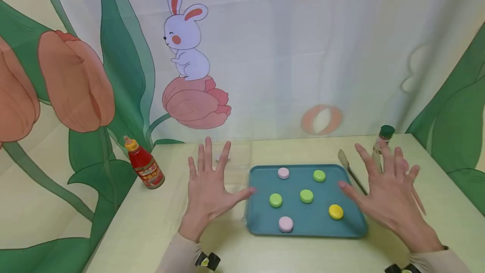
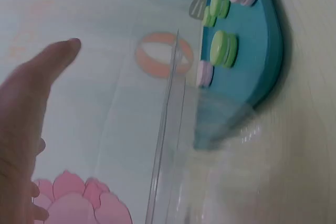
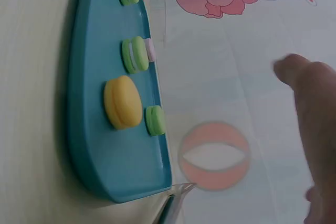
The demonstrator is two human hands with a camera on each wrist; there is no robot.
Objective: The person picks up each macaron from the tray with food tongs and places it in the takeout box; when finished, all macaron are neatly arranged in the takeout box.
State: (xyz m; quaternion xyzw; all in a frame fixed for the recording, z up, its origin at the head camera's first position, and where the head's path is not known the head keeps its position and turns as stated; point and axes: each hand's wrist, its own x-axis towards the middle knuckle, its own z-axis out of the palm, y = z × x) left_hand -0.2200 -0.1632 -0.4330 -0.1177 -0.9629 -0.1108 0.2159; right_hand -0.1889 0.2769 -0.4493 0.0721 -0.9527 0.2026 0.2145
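My left hand (image 1: 208, 193) is held up with its fingers spread, over a clear plastic box (image 1: 239, 155) and left of a blue tray (image 1: 314, 226). It holds nothing. On the other side my right hand (image 1: 392, 197) is also raised with spread fingers, above the tray's right edge, and it too is without any object. Several macarons lie apart on the tray: a yellow macaron (image 1: 336, 212), three green ones, including a green macaron (image 1: 306, 196) near the middle, and two pale pink ones, one a pink macaron (image 1: 286, 224) near the front edge.
A red sauce bottle with a yellow cap (image 1: 147, 167) stands at the table's left edge. Right of the tray lies a slotted spatula (image 1: 350, 169). A green-capped jar (image 1: 386, 133) stands behind my right hand, which partly hides it. A patterned curtain (image 1: 265, 54) hangs behind the table.
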